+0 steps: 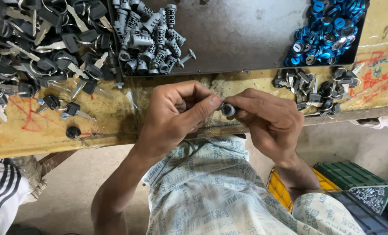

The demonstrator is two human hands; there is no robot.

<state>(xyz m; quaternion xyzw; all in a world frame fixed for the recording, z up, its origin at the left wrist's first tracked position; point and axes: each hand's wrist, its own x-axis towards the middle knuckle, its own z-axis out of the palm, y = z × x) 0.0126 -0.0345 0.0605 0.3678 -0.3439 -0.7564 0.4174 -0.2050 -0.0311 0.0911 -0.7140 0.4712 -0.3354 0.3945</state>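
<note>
1. At my far left, a heap of black-headed keys (37,48) spreads over the bench, a few strays lying loose beside red scribbles.
2. Next along, a dark metal tray (246,39) holds a pile of grey lock cylinders (152,37) in its left part and a heap of blue rings (326,30) in its right corner.
3. Just beyond the tray's right end lies a smaller cluster of keys (318,89), near more red marks on the wood.
4. The bench top (24,135) is worn, yellow-painted wood; below it is a bare concrete floor, with a yellow crate (278,189) and a green crate (350,174) of small metal parts at my right.
5. My left hand (174,115) curls in front of the bench edge, thumb pressed toward the small dark lock cylinder (228,109).
6. My right hand (270,119) pinches that cylinder between fingertips, so both hands close narrowly on it, just above my lap.
</note>
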